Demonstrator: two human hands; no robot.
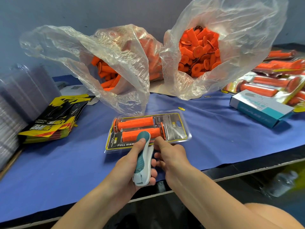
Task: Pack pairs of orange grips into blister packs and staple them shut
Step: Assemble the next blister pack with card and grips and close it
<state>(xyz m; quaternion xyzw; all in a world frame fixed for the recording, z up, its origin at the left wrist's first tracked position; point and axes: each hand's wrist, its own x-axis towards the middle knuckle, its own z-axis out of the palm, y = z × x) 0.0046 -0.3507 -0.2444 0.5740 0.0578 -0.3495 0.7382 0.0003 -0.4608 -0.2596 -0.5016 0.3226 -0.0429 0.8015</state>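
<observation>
1. My left hand [132, 164] is closed around the stapler [143, 156], with the thumb on top near the nose. This way I can squeeze it with one hand only.
2. My right hand [170, 154] is just beside the stapler. Its thumb lies on the near edge of the pack [175, 128], I think to hold the two plastic layers together. The other fingers are curled below, and I cannot tell if they pinch the edge.
3. The stapler nose is over that same near edge. It hides whether the edge is already inside the mouth.
4. The pack lies flat on the bench [214, 138], close to the front edge, about in the middle. The two grips [135, 123] are inside, side by side and head to tail, so it seems ready for stapling.
5. Two open bags [199, 52] of loose grips stand behind it at the back edge, mouths toward me for easy reach.
6. Cards [54, 119] and clear shells [19, 96] wait at the left edge.
7. A box [260, 108] and finished packs [280, 76] lie toward the right edge.
</observation>
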